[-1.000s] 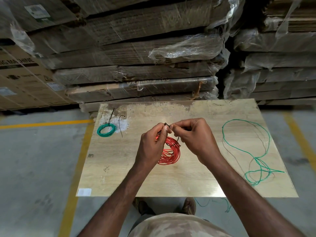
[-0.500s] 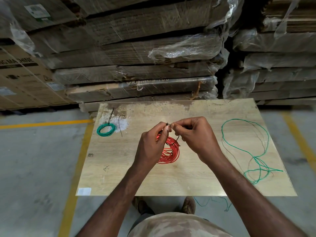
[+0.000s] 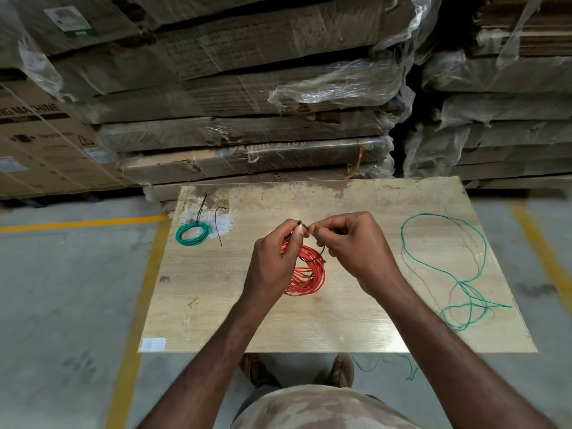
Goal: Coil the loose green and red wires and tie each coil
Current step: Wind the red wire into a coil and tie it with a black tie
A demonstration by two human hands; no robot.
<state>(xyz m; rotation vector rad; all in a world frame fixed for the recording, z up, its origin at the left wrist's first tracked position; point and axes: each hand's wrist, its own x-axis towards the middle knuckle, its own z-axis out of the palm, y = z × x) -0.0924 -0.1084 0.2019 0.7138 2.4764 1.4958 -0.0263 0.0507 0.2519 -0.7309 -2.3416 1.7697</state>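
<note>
1. The left hand [image 3: 272, 261] is raised over the middle of the bench [image 3: 340, 329], its thumb and forefinger pinching one end of a thin black tie [image 3: 305, 226].
2. The right hand [image 3: 349, 246] sits just beside it, fingertips almost touching the left's, fingers curled in and its grip pinched on the other part of the same black tie.
3. The red wire coil [image 3: 308, 277] lies under and between the two hands, a loose bundle of many turns. Its lower part rests on the bench; its upper part is hidden behind the left hand, so I cannot tell whether that part is lifted. A dark loop of the tie crosses the top of the coil.
4. A small green coil [image 3: 193, 233] lies near the far left corner of the bench, flat, with a black tie around it whose tail sticks up and away.
5. A spare black tie [image 3: 219, 226] lies just to the right of the green coil, apart from it.
6. The loose green wire [image 3: 445, 267] sprawls over the right side of the bench in one big open loop with a tangle of smaller loops near the front edge, well apart from both hands.
7. Another bit of green wire [image 3: 383, 365] lies on the floor [image 3: 62, 305] below the front edge of the bench, near the person's shoes [image 3: 342, 368].
8. Behind the bench stand stacked flat cartons [image 3: 247, 88] wrapped in clear plastic film; what they hold cannot be seen.
</note>
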